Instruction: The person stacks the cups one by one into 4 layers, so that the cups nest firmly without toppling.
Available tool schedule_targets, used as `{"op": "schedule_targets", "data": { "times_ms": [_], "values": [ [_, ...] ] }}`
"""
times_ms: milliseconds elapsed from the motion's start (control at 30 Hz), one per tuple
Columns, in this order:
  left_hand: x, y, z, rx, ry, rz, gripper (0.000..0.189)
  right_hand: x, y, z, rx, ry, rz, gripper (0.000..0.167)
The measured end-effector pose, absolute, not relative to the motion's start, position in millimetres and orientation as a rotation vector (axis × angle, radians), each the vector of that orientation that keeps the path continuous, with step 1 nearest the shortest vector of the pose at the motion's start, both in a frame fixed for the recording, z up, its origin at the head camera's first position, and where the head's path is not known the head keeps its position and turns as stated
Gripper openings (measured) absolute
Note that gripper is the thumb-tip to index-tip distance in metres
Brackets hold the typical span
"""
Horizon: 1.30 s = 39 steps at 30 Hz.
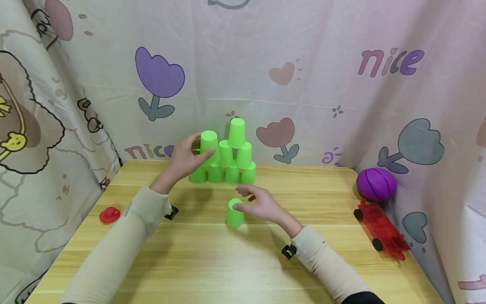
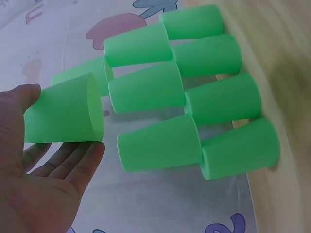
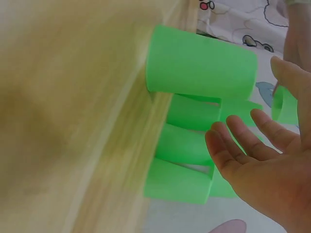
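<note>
In the head view my left hand (image 1: 185,158) grips an upside-down green plastic cup (image 1: 209,142) between thumb and fingers, at the upper left of a cup pyramid. The left wrist view shows this held cup (image 2: 60,111) apart from the middle-row cup (image 2: 159,144) beneath it. The pyramid has several cups in its bottom row (image 1: 215,174), 3 in the middle row and a single cup (image 1: 237,133) on top at the right. My right hand (image 1: 263,205) is beside a lone upside-down cup (image 1: 234,217) standing in front, its fingers loosely spread and holding nothing.
A red, clay-like lump (image 1: 109,215) lies at the table's left edge. On the right are a purple ball (image 1: 376,184) and a see-through red toy car (image 1: 382,228) with black wheels. A patterned curtain (image 1: 235,59) hangs right behind the wooden table (image 1: 190,261).
</note>
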State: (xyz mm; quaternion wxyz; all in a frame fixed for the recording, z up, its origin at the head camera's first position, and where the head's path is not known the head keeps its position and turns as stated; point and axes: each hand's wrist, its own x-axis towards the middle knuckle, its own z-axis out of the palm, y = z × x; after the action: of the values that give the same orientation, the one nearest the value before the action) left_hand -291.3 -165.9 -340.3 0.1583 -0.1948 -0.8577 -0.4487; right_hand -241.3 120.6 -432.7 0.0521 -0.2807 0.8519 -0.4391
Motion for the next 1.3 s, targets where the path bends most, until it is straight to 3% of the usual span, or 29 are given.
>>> {"op": "schedule_targets", "data": {
  "times_ms": [333, 600, 1300],
  "values": [
    [-310.8, -158.6, -325.0, -0.526, -2.483, -1.315, 0.066, -238.3, 118.4, -441.3, -0.881, 2.573, -1.342, 0.058],
    [-327.1, -156.6, -320.3, -0.396, -2.545, -1.263, 0.070, -236.3, 117.7, -447.2, -0.863, 2.544, -1.359, 0.038],
    [-350.0, -148.9, -323.5, -0.329, -2.593, -1.303, 0.071, -231.1, 119.0, -449.3, -0.874, 2.494, -1.390, 0.040]
  ]
}}
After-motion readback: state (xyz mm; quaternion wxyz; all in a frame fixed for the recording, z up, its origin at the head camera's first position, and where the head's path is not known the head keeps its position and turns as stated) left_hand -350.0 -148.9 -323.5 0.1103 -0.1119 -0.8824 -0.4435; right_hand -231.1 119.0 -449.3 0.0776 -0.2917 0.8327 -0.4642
